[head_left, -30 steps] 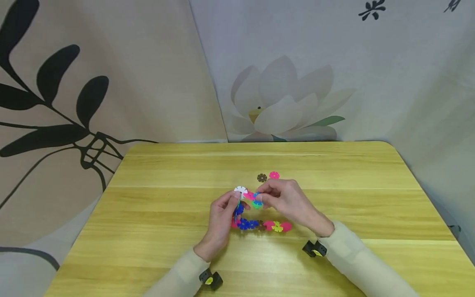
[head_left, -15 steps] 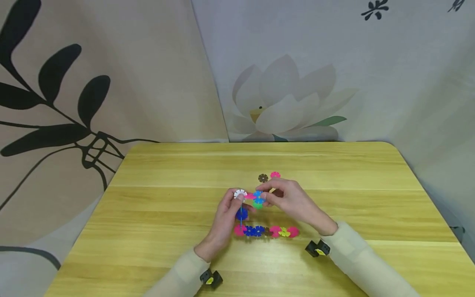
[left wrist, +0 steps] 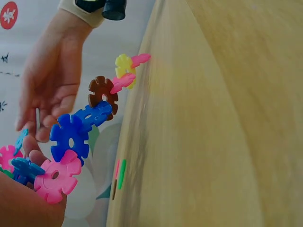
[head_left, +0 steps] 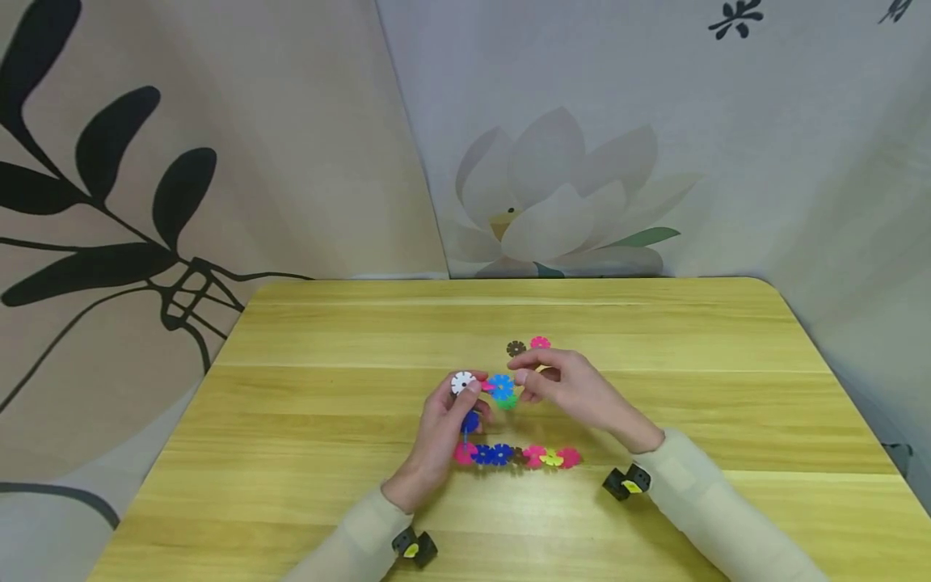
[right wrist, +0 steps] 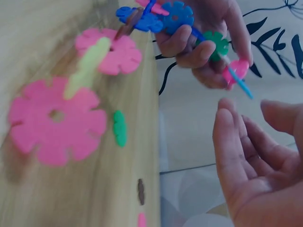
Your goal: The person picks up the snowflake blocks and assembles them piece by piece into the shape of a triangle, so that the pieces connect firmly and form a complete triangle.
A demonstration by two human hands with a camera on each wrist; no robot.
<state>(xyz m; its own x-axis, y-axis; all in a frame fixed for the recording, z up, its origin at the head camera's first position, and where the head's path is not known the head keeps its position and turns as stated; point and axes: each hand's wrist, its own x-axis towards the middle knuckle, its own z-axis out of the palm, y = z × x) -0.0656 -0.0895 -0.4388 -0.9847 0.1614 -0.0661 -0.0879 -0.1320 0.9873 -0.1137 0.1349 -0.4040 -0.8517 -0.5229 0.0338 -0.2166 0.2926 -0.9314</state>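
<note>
My left hand [head_left: 440,424] pinches a chain of slotted plastic snowflake discs at its white disc [head_left: 462,383], thumb on top. From there a pink link leads right to a light blue disc [head_left: 500,387], the end of that side. The other side drops through a blue disc [head_left: 470,421] to a row of pink, blue, brown and yellow discs, with a pink disc [right wrist: 57,120] at its far end. Just right of the light blue disc, my right hand [head_left: 575,392] holds nothing; its fingers are loosely bent, with a gap to the disc in the right wrist view.
Loose on the wooden table [head_left: 291,420] lie a brown disc [head_left: 516,348] and a pink disc [head_left: 540,343], beyond my right hand. A loose green disc [right wrist: 120,127] lies nearer. A patterned cloth [head_left: 327,145] hangs behind the table.
My right hand has let go of the light blue disc and drawn slightly right. That disc now faces the head camera. The left hand keeps its pinch on the chain, which has shifted a little.
</note>
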